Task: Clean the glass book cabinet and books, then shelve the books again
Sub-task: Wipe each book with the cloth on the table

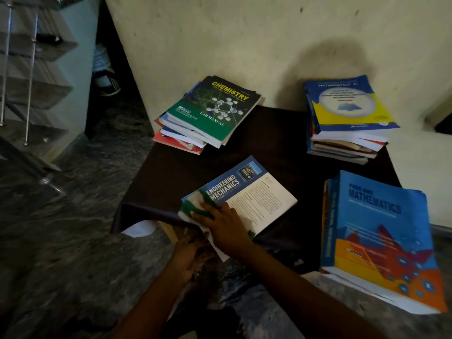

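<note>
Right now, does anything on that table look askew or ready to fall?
Yes. The blue maths book seems to jut past the table's near right corner, and the chemistry pile is fanned out, overhanging the far left edge.

There are three piles of books: the chemistry pile [208, 113], the yellow-and-blue maths pile [347, 113] and the big blue maths pile [381, 241]. Each holds more than one book, but the exact number cannot be counted. One single book [254, 199] lies apart from them. There is one dark table [171, 172] and one cloth [193, 210]. Two hands show, the right hand [225, 226] and the left hand [188, 260]. Two metal rods [31, 81] cross the glass shelves [56, 45], whose tiers are too blurred to count.
</note>
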